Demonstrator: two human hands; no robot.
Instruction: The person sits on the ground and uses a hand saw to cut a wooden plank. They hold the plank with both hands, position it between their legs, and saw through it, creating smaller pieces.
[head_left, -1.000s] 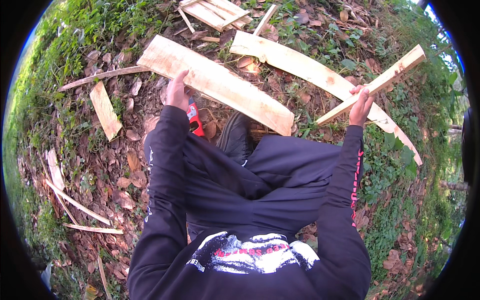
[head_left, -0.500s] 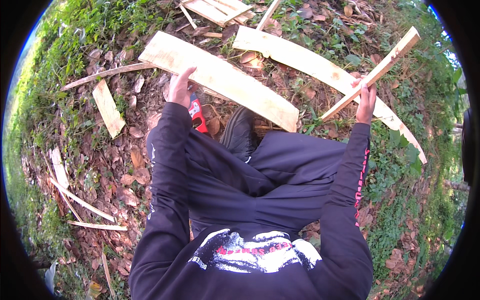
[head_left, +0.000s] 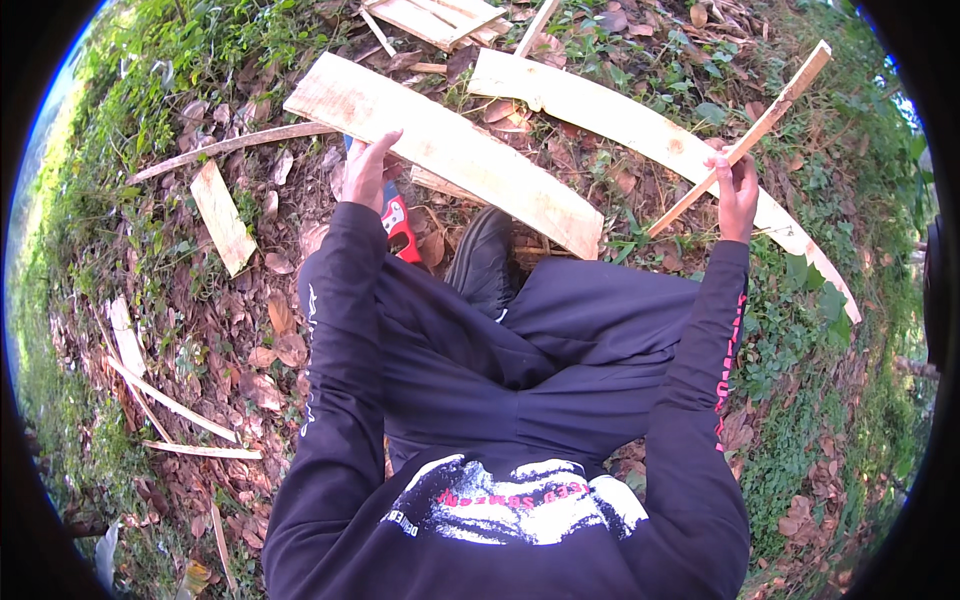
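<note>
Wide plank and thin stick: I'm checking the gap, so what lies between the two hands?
In the head view, between the left hand and right hand lie the wide plank, leaf litter and a black shoe.

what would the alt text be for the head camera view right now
A person in dark clothes, seen from above, grips the edge of a wide pale plank with the left hand and holds a thin wooden slat in the right hand. Leaf-strewn ground carries more wood offcuts and a red-handled tool by the left wrist.
</note>
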